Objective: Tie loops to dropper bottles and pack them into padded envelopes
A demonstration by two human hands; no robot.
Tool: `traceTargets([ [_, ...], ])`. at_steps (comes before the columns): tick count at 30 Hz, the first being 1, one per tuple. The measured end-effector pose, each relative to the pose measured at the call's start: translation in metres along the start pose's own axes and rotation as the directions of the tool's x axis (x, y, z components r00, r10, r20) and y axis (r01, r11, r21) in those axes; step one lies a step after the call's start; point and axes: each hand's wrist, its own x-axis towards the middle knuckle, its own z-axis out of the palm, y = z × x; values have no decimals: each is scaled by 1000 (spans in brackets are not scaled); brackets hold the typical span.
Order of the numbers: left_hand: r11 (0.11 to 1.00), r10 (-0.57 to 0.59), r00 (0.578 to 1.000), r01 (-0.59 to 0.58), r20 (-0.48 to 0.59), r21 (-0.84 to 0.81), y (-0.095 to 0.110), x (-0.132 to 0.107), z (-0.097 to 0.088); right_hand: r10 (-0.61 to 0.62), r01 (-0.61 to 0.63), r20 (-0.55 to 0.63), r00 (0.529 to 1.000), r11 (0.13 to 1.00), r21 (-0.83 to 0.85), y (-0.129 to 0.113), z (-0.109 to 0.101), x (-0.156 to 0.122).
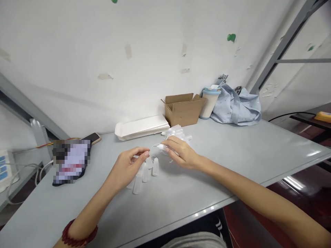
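My right hand (181,151) is closed around a small squeeze bottle with a white nozzle (161,147), from which a thin needle tip points left. Just across from that tip, my left hand (131,165) has its thumb and forefinger pinched together; whatever may be between them is too small to make out. Several small translucent plastic bottles (138,184) stand or lie on the table beside and partly behind my left hand. A heap of similar clear plastic pieces (177,131) lies behind my right hand, which partly hides it.
At the back of the grey table (232,151) are white flat cardboard pieces (142,127), an open brown box (184,112), a lidded cup (209,103) and a light blue cloth bag (238,106). To the left lie a phone (95,138) and a blurred-out item (72,162).
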Motion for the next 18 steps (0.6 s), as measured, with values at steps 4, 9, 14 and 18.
traceTargets([
  [4, 999, 40, 999, -40, 34, -17, 0, 0, 2, -29, 29, -28, 999, 1000, -13, -1, -1, 2],
  [9, 996, 82, 996, -82, 37, -20, 1, 0, 2, -52, 50, -39, 998, 998, -38, -1, 0, 1],
  [14, 1000, 24, 1000, -24, 10, -5, 2, -2, 0, -61, 58, -49, 997, 997, -57, -4, -1, 1],
  [18, 999, 45, 999, -45, 9, 17, 1, -2, 0, -71, 66, -59, 996, 995, -76, -4, -2, 2],
])
